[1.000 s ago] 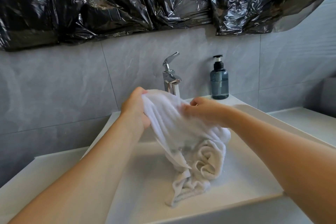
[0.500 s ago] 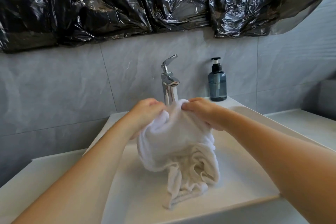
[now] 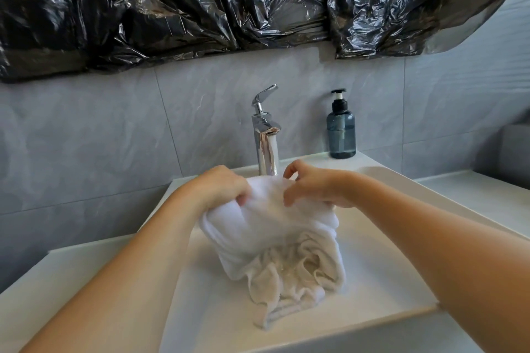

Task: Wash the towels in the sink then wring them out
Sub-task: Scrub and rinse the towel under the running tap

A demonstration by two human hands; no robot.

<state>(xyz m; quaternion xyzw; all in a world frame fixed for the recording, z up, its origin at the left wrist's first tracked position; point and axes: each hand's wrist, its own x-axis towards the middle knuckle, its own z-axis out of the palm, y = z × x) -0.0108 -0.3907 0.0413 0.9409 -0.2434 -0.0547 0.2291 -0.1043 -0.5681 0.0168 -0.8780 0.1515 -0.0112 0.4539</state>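
The white towel (image 3: 266, 241) hung bunched and crumpled, its lower folds resting in the sink (image 3: 381, 281); the left hand (image 3: 220, 189) and right hand (image 3: 312, 189) each gripped its top edge with curled fingers.

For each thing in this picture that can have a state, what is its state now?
left hand: grips the towel's upper edge
right hand: pinches the towel's upper edge
towel: bunched, held up, lower end resting in the sink
faucet: lever raised, water running onto the towel
sink: holds the towel's lower end; drain not visible
soap bottle: upright on the ledge, untouched
black plastic sheet: crumpled, hanging on the wall
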